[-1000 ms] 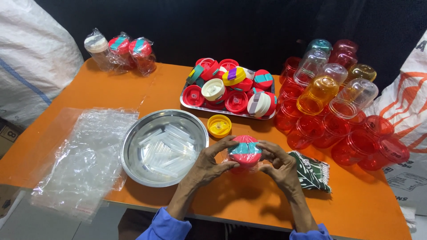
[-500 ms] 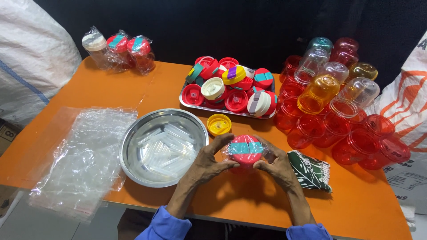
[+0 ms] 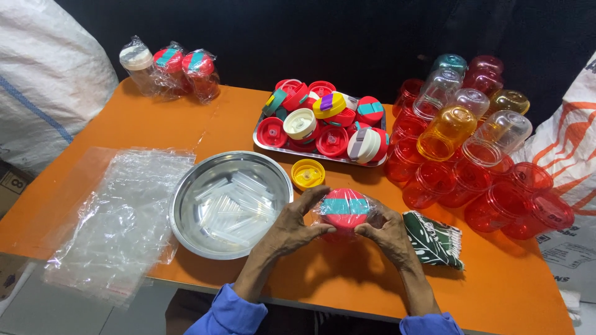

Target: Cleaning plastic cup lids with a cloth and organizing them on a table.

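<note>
Head view is showing us gripping, with left hand (image 3: 290,231) and right hand (image 3: 386,234), a red-lidded cup in clear plastic wrap (image 3: 344,211) on the orange table (image 3: 236,124), three wrapped cups (image 3: 169,69) finished, many red tumblers (image 3: 472,180) waiting.

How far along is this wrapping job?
Early, by the look of it. Done: three wrapped cups stand at the table's far corner. In hand: left hand and right hand press clear film around a red-lidded cup. Left: a heap of bare cups, a tray of lids, many bags.
</note>
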